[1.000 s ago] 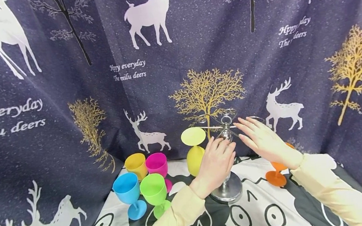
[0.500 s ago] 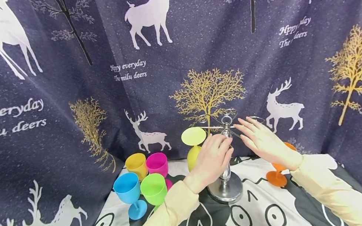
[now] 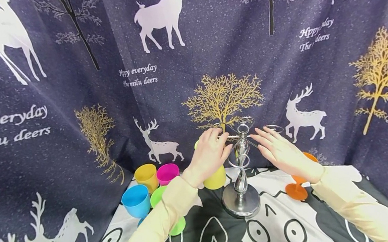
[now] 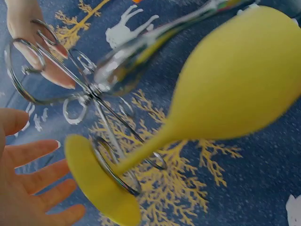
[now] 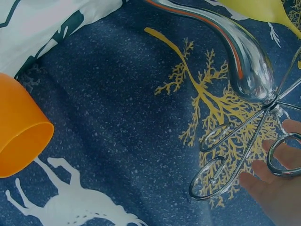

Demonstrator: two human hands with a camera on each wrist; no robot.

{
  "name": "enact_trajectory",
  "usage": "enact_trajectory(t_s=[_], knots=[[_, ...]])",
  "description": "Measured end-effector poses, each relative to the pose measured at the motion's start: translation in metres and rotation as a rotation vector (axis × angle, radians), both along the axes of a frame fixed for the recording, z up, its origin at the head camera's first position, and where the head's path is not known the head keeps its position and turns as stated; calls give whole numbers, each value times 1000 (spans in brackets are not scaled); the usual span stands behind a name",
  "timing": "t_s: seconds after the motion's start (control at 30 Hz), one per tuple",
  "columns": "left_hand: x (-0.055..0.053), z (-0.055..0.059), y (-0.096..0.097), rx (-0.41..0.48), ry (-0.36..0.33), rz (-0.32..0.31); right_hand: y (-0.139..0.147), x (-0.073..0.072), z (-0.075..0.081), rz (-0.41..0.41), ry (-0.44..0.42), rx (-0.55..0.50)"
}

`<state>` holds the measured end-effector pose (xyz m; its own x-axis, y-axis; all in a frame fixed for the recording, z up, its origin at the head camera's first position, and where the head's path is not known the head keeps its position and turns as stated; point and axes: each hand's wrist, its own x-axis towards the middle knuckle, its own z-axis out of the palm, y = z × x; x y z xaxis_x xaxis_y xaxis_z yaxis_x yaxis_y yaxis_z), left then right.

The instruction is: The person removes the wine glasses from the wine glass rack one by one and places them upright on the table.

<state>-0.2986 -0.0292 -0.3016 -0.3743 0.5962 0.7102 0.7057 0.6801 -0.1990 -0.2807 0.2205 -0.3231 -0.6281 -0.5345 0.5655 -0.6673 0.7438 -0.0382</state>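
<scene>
A silver stemware rack (image 3: 241,201) with a round base, a curvy post and looped arms stands upright. From one of its loops a yellow goblet (image 4: 235,80) hangs upside down, its foot resting on the wire in the left wrist view. Beside that foot is my left hand (image 3: 206,155), fingers extended and spread, apart from the goblet in the left wrist view. My right hand (image 3: 284,154) lies at the rack's right arms with fingers nearly straight; a wire loop (image 5: 207,179) is near them. Whether those fingers touch the metal, I cannot tell.
On the left stand upright goblets: blue (image 3: 136,201), yellow-orange (image 3: 146,177), magenta (image 3: 167,173) and green (image 3: 177,226), partly behind my left sleeve. An orange goblet (image 3: 296,191) stands at right, partly behind my right hand. A deer-print curtain (image 3: 187,58) closes the back.
My left hand has moved from in front of the rack's post up and left, over the yellow goblet's foot, uncovering a front loop. The right hand has stayed put.
</scene>
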Motion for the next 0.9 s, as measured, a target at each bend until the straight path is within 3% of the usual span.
enact_trajectory(t_s=[0.2,0.33,0.47,0.7,0.9], knots=[[-11,-6,-13,-37,-31,103,0,2,2,-12,-88,20],[-15,-8,-19,-52,-66,139,0,2,4,-9,-94,62],[-17,-7,-22,-59,-96,146,1,0,5,11,-78,91],[-16,-2,-23,-75,-221,145,3,-3,5,39,-36,101],[-17,-1,-21,-119,-253,148,3,-4,5,42,-35,113]])
